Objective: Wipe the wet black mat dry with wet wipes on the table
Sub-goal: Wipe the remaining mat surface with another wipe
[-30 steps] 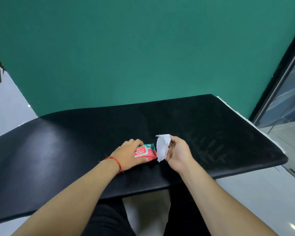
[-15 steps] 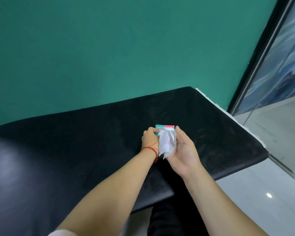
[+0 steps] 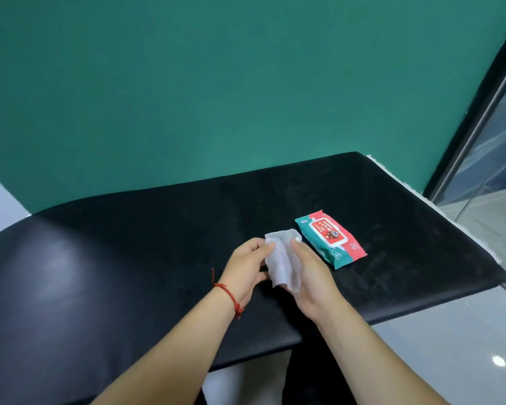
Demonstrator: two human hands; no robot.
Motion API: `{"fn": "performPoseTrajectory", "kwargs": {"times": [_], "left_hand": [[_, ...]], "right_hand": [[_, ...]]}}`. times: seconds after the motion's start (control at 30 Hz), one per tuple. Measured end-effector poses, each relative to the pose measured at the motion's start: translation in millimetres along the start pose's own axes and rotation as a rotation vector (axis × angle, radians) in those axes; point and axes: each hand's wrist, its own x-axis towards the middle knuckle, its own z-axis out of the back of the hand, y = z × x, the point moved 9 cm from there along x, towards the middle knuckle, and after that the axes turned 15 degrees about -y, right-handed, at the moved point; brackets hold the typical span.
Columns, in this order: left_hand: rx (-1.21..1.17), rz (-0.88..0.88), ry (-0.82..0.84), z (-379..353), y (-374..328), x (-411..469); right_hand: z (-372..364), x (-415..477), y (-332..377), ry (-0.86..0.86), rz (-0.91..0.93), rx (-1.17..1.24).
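Just above the black mat, pinching one wet wipe, fingers of left hand and right hand curled on it, likely unfolding for wiping; wipes packet flat alongside, just right.

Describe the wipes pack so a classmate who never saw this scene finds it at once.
Find the black mat under the green wall. Right of the right hand lies the wipes pack: teal and red, unlike the plain white wipe.

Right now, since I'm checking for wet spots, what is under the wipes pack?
The wipes pack lies flat on the black mat; the patch beneath it is covered, so unseen.
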Motion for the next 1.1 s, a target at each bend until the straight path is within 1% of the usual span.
{"fn": "performPoseTrajectory", "kwargs": {"times": [0.1,0.17,0.2,0.27,0.33,0.43,0.53,0.6,0.7,0.77,0.83,0.93,1.1], "left_hand": [[-0.059,0.032,-0.084,29,-1,-10],[-0.039,0.053,-0.119,47,-1,-15],[-0.006,0.05,-0.131,55,-2,-17],[0.073,0.038,-0.144,65,-7,-27],[0.132,0.005,-0.141,70,-19,-37],[0.183,0.001,-0.07,67,-29,-52],[0.268,-0.091,0.091,66,-35,-65],[0.341,-0.138,0.11,74,-40,-66],[0.498,-0.221,0.072,89,-52,-62],[0.574,-0.216,0.062,99,-53,-60],[0.582,-0.197,0.075,106,-52,-60],[0.635,-0.211,0.083,115,-52,-57],[0.777,-0.259,0.055,126,-49,-54]], "right_hand": [[9,-8,-29,-0.168,-0.125,-0.027],[10,-15,-44,-0.194,-0.201,0.0],[7,-19,-51,-0.168,-0.244,0.005],[-7,-32,-60,-0.053,-0.31,-0.025],[-20,-45,-68,0.052,-0.336,-0.095],[-31,-56,-72,0.112,-0.268,-0.188],[-48,-67,-60,0.28,-0.107,-0.256],[-54,-74,-51,0.349,-0.062,-0.228],[-53,-76,-46,0.338,-0.038,-0.253],[-47,-74,-43,0.297,-0.061,-0.247],[-42,-73,-41,0.285,-0.099,-0.22],[-37,-74,-41,0.348,-0.158,-0.201],[-35,-65,-41,0.422,-0.201,-0.112]]}}
